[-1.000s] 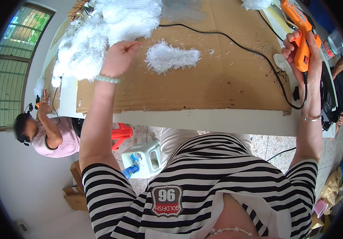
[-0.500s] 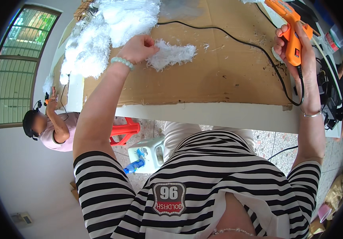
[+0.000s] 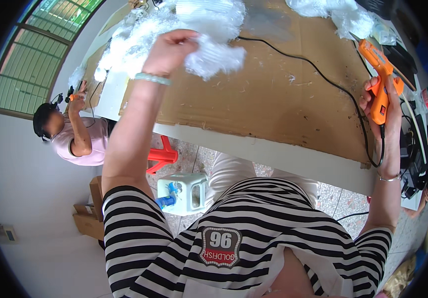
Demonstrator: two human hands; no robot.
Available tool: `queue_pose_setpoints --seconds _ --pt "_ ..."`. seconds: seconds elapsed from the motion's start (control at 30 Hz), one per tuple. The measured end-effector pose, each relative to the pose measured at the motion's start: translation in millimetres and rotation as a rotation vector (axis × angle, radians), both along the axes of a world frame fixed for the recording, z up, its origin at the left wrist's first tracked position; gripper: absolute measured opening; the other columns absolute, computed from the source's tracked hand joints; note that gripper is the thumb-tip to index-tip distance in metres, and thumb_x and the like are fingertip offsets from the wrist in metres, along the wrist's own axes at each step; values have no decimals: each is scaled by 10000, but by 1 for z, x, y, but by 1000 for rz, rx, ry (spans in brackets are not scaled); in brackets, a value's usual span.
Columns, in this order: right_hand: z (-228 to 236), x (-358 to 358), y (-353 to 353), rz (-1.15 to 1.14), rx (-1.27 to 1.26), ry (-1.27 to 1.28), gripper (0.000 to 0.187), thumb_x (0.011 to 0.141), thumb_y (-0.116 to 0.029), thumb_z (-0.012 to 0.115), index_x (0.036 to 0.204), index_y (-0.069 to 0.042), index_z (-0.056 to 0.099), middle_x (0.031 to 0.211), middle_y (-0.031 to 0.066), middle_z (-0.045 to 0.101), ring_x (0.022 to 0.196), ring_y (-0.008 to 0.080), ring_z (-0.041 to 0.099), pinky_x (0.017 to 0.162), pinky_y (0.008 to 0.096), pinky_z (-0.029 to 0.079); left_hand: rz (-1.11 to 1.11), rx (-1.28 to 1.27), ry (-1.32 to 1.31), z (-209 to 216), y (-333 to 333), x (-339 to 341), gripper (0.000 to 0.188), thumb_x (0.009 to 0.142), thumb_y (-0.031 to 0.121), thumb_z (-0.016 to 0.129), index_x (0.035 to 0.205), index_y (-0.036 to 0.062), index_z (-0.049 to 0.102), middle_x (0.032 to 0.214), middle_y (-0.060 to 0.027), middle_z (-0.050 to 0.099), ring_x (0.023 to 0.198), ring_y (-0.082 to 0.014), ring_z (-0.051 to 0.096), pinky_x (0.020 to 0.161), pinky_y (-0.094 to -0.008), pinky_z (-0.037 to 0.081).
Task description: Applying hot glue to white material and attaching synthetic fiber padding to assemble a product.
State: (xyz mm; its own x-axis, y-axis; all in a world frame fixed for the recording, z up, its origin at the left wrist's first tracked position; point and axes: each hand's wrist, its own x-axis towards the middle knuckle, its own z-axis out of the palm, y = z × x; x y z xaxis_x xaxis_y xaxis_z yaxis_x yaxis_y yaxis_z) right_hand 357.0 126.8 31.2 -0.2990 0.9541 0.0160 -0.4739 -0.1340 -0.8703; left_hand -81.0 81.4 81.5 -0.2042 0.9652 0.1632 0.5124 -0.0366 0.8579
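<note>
My left hand [image 3: 168, 52], with a pale green bead bracelet at its wrist, pinches a fluffy white fibrous piece [image 3: 215, 58] above the cardboard. That piece is blurred by motion. Just beyond it lies a large heap of the same white fluff [image 3: 142, 44], and a thicker white bundle [image 3: 209, 15] rests beside the heap. Over the right end of the table my right hand [image 3: 394, 113] is wrapped round the handle of an orange glue gun [image 3: 380, 82]. Its nozzle points away from me, and no glue is visible at the tip.
A brown cardboard sheet [image 3: 273, 107] covers the white table. A black cable [image 3: 318, 69] crosses it. Clear plastic bags [image 3: 353, 22] lie at the far right. Below are a red stool [image 3: 164, 155] and a pale stool [image 3: 180, 178]. Another person [image 3: 82, 141] works at the left.
My left hand has raised the white fluffy piece off the cardboard. My view has shifted, so the table sits further right and lower. The right hand keeps its grip on the glue gun.
</note>
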Motion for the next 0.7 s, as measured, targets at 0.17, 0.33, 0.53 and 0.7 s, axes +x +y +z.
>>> queue_pose_setpoints --seconds 0.17,0.33,0.53,0.7 --pt "1 4 -1 -6 3 7 309 978 -365 436 948 -65 504 831 26 469 687 109 441 611 235 399 353 355 -370 52 8 -88 197 778 3 646 973 20 663 823 -57 667 681 -126 603 573 -238 462" --pt "4 -7 -4 12 13 8 323 975 -384 440 941 -70 509 824 27 486 681 108 450 609 232 403 632 490 -424 56 8 -178 178 794 52 654 970 25 639 842 -112 646 697 -203 628 607 -336 532" --pt "2 -10 -7 0 -34 -13 353 975 -412 427 926 -75 522 808 34 526 658 115 477 601 243 403 1208 304 211 -15 4 -233 377 753 321 742 924 -8 674 836 -134 680 687 -201 630 692 -322 510" --pt "-6 -4 -6 -16 -19 -56 363 968 -424 435 932 -76 530 826 48 557 650 118 489 597 250 392 1072 589 191 -24 -12 -172 193 802 176 699 788 -15 675 729 -88 671 664 -153 595 660 -291 486"
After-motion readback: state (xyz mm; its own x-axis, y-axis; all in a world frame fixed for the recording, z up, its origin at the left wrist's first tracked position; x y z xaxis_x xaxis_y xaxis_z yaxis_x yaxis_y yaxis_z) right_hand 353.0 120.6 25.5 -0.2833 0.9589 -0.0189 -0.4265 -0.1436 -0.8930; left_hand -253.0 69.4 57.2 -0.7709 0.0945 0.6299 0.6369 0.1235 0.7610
